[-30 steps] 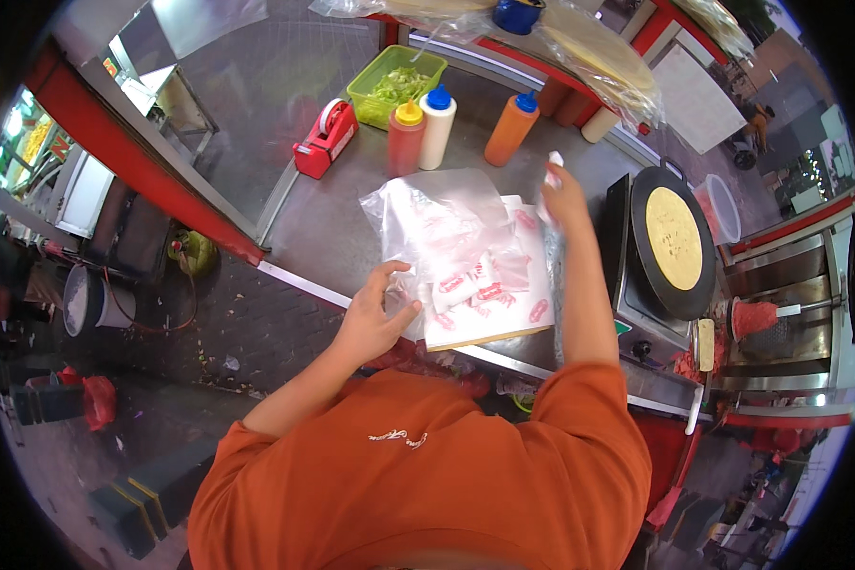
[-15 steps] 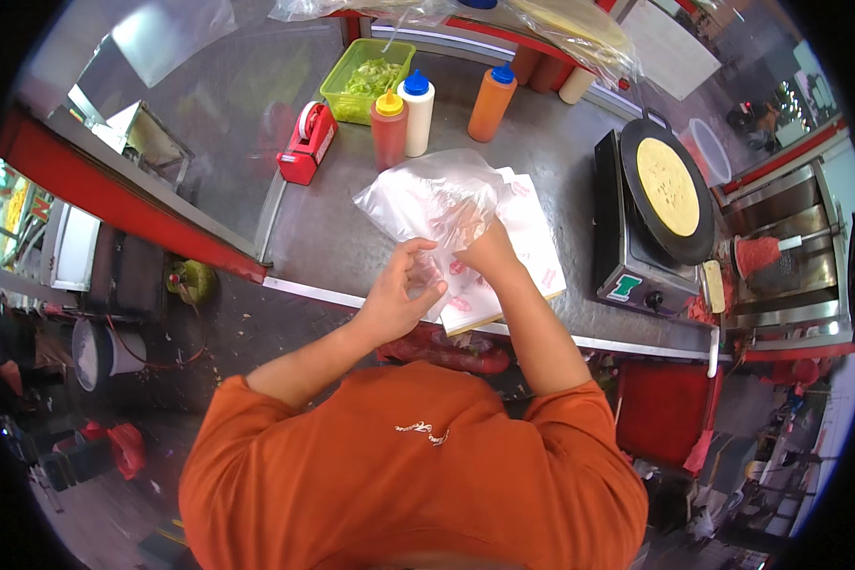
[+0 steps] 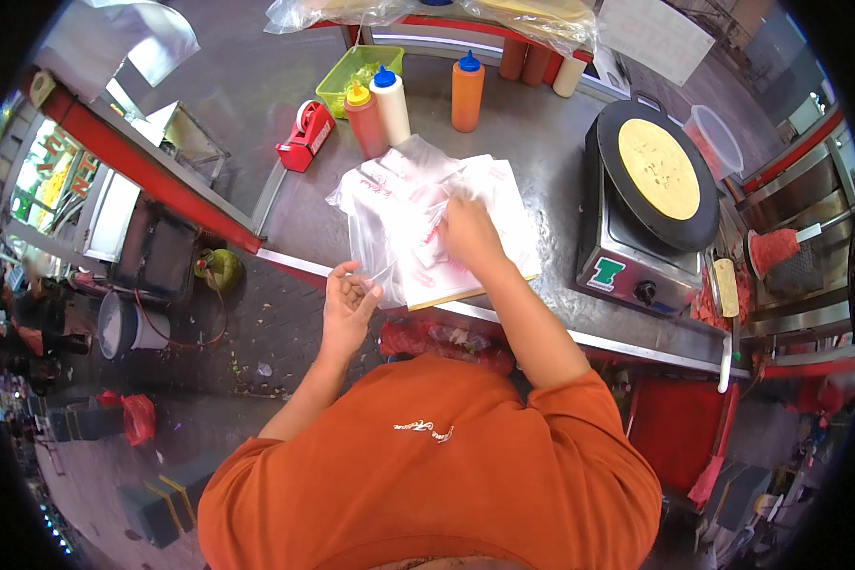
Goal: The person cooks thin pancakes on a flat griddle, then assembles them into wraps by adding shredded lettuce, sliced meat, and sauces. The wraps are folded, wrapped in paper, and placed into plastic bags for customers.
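Observation:
A clear plastic bag (image 3: 370, 223) lies spread over a stack of white printed wrapping paper (image 3: 508, 204) at the counter's front edge. My right hand (image 3: 470, 233) rests over the bag's right side, its curled fingers pinching the plastic. My left hand (image 3: 349, 309) is beside the bag's near left corner, just off the counter's edge. Its fingers are bent and apart, with the thumb close to the loose plastic; nothing shows in its grasp.
Behind the bag stand a red sauce bottle (image 3: 366, 123), a white one (image 3: 390, 104), an orange one (image 3: 466, 95), a red tape dispenser (image 3: 306, 138) and a green lettuce tub (image 3: 332, 90). At right, a flatbread (image 3: 657, 171) lies on a black griddle (image 3: 627, 204) beside a knife (image 3: 727, 351).
My left hand has drawn back left and toward me. The bag has been lowered and spread flatter over the paper, with my right hand moving slightly left.

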Tool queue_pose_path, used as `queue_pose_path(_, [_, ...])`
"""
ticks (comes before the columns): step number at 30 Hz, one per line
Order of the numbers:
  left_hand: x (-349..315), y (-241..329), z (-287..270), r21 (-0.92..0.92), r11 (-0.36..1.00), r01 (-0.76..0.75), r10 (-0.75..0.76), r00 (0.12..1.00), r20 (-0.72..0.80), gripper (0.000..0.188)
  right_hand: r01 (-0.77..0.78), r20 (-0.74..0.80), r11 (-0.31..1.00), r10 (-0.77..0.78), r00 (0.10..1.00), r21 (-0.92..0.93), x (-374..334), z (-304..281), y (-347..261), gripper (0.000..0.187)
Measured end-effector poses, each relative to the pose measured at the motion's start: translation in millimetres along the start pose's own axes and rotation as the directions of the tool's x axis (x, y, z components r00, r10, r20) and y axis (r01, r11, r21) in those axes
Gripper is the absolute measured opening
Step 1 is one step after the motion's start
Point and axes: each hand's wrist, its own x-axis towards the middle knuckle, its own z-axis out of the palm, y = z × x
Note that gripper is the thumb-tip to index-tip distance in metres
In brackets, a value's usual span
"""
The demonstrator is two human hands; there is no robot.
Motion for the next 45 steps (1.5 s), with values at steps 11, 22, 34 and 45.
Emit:
queue_pose_path(11, [-49.0,-50.0,60.0,-0.117,0.982,0.145,-0.157,0.982,-0.102,0.015,-0.131,-0.061,0.983,0.140,0.988,0.127,-37.2,-37.2,59.8,0.020])
queue_pose_path(22, [-14.9,-48.8,74.4,0.681,0.726,-0.093,0.367,0.890,-0.270,0.023,0.041,-0.126,0.622,0.093,0.988,0.782,-87.1,-37.9,62.6,0.014])
queue_pose_path(34, [73.6,183.5,37.7,0.029,0.928,-0.371,0.371,0.929,0.006,0.021,-0.111,0.127,0.135,-0.117,0.985,0.985,30.3,-189.8,-46.8,0.014])
queue_pose_path(45, [35.0,220.7,110.3,-0.052,0.975,0.217,0.013,0.181,0.983,0.070,0.036,-0.183,0.598,0.187,0.965,0.801,-177.9,-263.7,-184.1,0.016])
